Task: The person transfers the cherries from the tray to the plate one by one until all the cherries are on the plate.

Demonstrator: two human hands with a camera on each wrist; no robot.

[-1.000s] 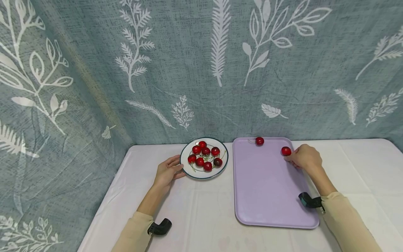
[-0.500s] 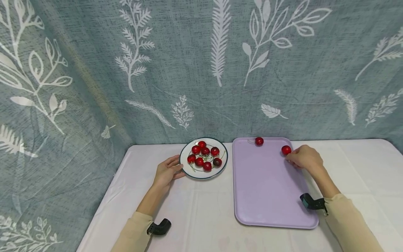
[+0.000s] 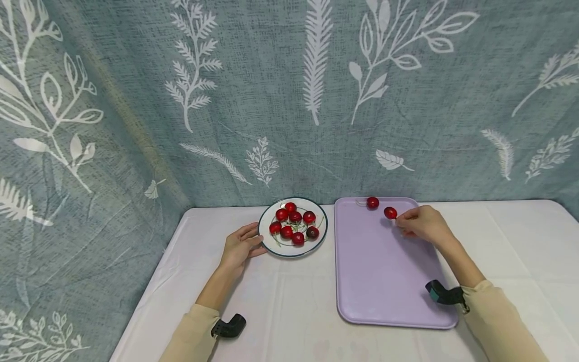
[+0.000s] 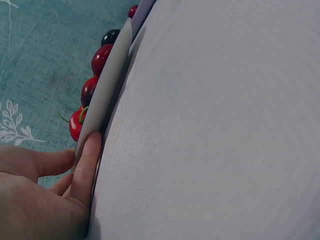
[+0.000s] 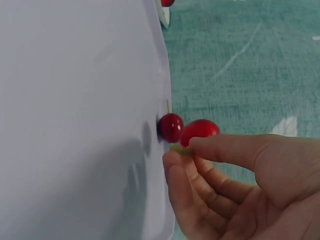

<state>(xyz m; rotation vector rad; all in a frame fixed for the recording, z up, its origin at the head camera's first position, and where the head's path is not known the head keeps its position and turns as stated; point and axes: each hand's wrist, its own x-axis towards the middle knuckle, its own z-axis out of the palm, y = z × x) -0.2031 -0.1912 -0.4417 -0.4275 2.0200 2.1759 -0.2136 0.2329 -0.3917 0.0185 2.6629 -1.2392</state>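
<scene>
My left hand point(image 3: 237, 249) holds the left rim of a white, dark-edged plate point(image 3: 267, 221), thumb over the rim and fingers beneath; the left wrist view shows this grip on the plate's edge point(image 4: 107, 87). Several red cherries point(image 3: 295, 217) with stems lie on that plate. Over the far part of the purple tray point(image 3: 384, 281), my right hand point(image 3: 425, 223) pinches a cherry point(image 3: 390, 212) by its stem, thumb against forefinger. In the right wrist view the held cherry point(image 5: 200, 129) appears beside another cherry point(image 5: 170, 127), which lies by the tray's far edge.
A white cloth point(image 3: 298, 301) covers the table. Behind it hangs a blue-green curtain point(image 3: 280, 100) with white leaf patterns, close to the far edges of plate and tray. Black wrist cameras sit on both sleeves.
My right hand has lifted the cherry off the tray's right far corner and moved it left, towards the other cherry. The left hand and the plate stay in place.
</scene>
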